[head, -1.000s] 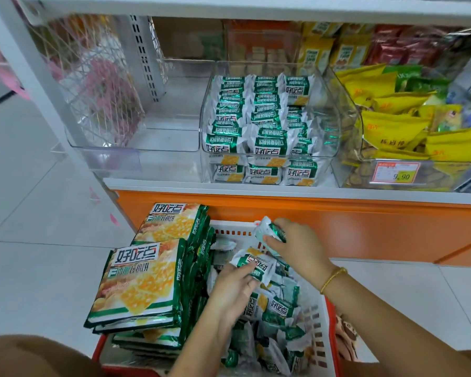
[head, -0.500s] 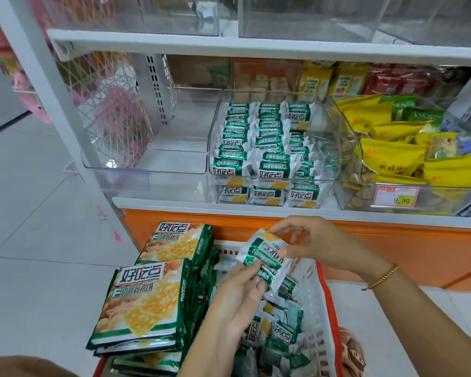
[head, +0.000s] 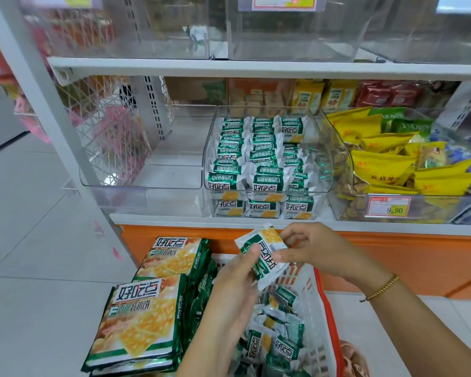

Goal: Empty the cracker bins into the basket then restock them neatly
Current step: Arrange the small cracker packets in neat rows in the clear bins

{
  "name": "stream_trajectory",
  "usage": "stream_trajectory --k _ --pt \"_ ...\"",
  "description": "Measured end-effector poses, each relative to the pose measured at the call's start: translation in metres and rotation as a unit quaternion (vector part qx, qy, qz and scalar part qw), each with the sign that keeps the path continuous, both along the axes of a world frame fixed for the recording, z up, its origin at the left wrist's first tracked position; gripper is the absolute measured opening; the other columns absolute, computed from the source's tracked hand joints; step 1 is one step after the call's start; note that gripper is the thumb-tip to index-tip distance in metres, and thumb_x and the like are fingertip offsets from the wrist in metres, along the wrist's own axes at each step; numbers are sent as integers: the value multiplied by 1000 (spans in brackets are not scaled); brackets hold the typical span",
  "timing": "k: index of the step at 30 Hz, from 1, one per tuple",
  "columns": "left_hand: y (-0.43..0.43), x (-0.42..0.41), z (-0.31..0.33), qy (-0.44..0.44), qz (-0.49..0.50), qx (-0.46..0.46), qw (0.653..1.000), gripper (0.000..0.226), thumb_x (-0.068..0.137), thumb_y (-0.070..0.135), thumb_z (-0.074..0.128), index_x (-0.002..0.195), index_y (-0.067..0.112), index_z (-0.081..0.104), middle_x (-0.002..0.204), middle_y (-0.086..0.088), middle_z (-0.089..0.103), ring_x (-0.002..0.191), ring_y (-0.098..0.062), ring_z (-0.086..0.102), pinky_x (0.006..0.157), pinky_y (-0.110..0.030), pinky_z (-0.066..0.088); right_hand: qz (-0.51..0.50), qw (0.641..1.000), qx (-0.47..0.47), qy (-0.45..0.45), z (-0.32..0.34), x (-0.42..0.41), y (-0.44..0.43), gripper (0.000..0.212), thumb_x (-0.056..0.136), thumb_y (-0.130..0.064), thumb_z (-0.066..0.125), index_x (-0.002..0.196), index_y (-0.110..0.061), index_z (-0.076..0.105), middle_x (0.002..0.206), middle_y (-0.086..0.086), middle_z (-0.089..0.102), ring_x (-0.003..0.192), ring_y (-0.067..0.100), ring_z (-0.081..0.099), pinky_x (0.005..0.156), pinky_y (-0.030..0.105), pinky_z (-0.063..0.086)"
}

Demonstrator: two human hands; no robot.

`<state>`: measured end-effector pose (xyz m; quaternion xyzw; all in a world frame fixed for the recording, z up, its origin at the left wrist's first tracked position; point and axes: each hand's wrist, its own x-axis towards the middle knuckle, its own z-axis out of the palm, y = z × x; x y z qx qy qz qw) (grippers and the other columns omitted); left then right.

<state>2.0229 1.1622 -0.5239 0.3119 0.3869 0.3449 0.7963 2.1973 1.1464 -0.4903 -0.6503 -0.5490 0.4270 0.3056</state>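
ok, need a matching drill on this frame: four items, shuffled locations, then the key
Items
1. held packet
2. large cracker bags
3. yellow packets
4. rowed small packets

Places
A. in the right clear bin
B. pinched between the left hand and the right hand
C. in the middle clear bin
D. stacked on the left side of the basket

Pairs: 1-B, 2-D, 3-A, 4-C
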Motion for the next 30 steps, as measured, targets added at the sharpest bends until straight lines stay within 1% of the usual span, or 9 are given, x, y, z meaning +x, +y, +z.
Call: stream_trajectory --k 3,5,8,13,15,17,22,26,30 --pt "5 9 19 99 -15 131 986 57 69 41 82 117 19 61 110 3 71 105 -14 66 96 -39 49 -6 999 32 6 15 3 1 46 66 -39 81 94 -6 66 93 22 65 69 16 63 66 31 54" --pt "13 19 39 140 2 207 968 31 77 31 78 104 29 61 95 13 71 94 -5 67 79 -19 51 -21 998 56 19 30 8 1 45 67 -38 79 92 -3 64 89 26 63 68 18 60 66 31 53" --pt "38 39 76 194 1 316 929 32 81 32 74 100 30 48 89 25 55 82 7 58 57 -3 40 -54 994 83 34 59 22 5 48 66 -39 75 93 -2 63 79 20 63 70 19 61 72 35 54" --pt "98 81 124 269 -16 518 812 48 80 26 76 120 22 48 100 14 57 85 4 56 64 0 42 -228 949 187 -108 83 59 33 21 82 -33 73 92 -17 65 82 -2 65 69 6 60 64 20 48" --pt "123 99 130 306 -35 569 762 54 78 28 77 124 20 50 109 7 58 93 -5 57 81 -14 49 -274 919 204 -196 80 70 47 25 87 -29 69 107 -15 62 84 -3 61 73 9 55 57 18 38" --pt "145 117 131 343 -67 599 720 60 78 29 77 129 19 49 120 1 55 102 -13 55 88 -30 50 -276 910 190 -243 73 78 60 39 88 -28 68 121 -10 57 93 2 62 84 16 57 62 22 38" --pt "191 151 134 365 -102 611 695 63 78 22 77 132 12 47 121 0 54 102 -14 53 77 -15 38 -271 895 190 -298 67 84 86 33 92 -22 62 119 -5 58 89 5 57 86 20 54 72 31 43" --pt "219 174 129 400 -141 610 669 67 79 21 76 137 15 44 133 -5 51 118 -19 51 82 -21 40 -254 889 167 -343 63 83 98 37 94 -21 60 129 -10 55 125 10 52 114 23 51 88 30 42" --pt "236 188 121 414 -167 604 660 69 77 15 77 137 11 44 136 -10 51 119 -23 51 88 -23 42 -245 889 167 -350 63 85 98 34 96 -20 56 129 -13 55 132 9 46 113 22 53 92 28 42"
